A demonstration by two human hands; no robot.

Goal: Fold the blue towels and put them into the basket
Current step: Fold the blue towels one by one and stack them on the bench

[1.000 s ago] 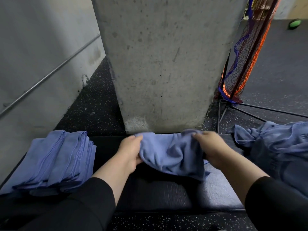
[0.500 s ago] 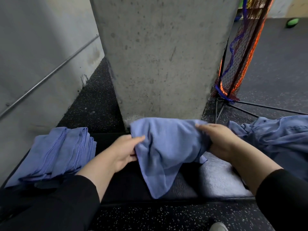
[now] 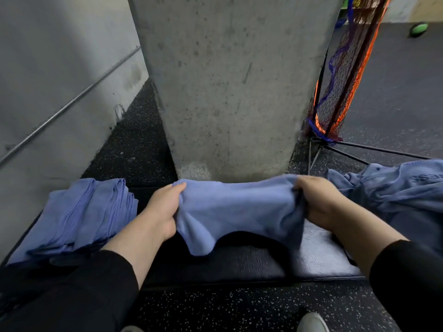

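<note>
The left hand (image 3: 163,209) and right hand (image 3: 318,202) each grip an end of a blue towel (image 3: 239,212), stretched between them above the black bench (image 3: 323,257). Folded towels (image 3: 79,216) lie left; the pile (image 3: 395,188) right bears unreadable lettering.

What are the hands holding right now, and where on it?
One blue towel, stretched between them: left hand grips its left end, right hand its right end.
</note>
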